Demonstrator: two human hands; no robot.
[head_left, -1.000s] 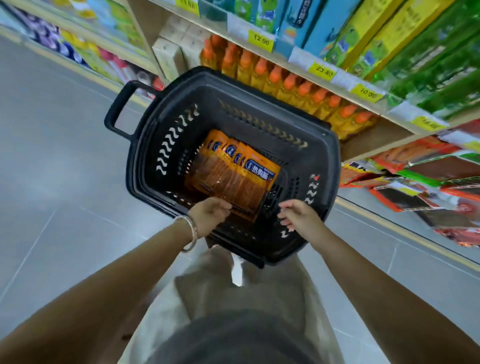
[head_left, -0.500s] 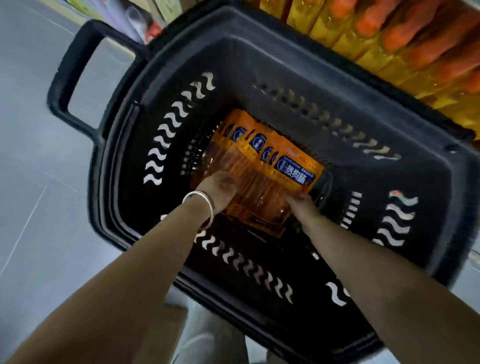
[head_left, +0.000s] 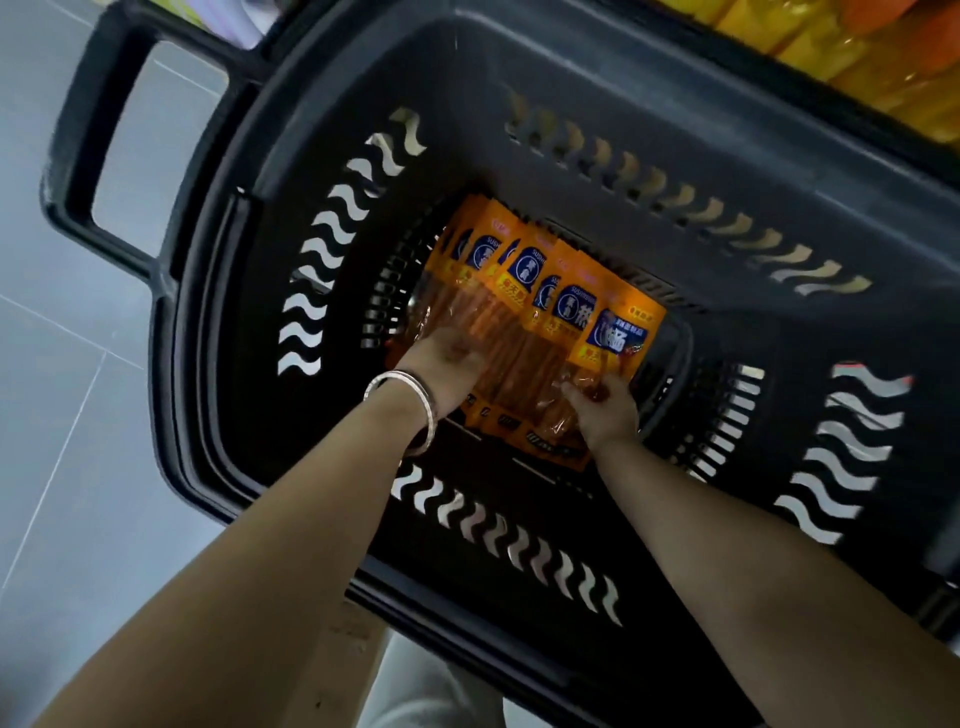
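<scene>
Now the left hand (head_left: 448, 364) and right hand (head_left: 605, 410) grasp fanned orange plastic snack packets (head_left: 524, 296) inside a black plastic basket (head_left: 571, 78).

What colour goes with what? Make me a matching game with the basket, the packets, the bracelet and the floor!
Things:
1. basket
2. packets
3. bracelet
4. floor

Colours:
A. silver
B. grey
C. black
D. orange

Pairs: 1-C, 2-D, 3-A, 4-B.
</scene>
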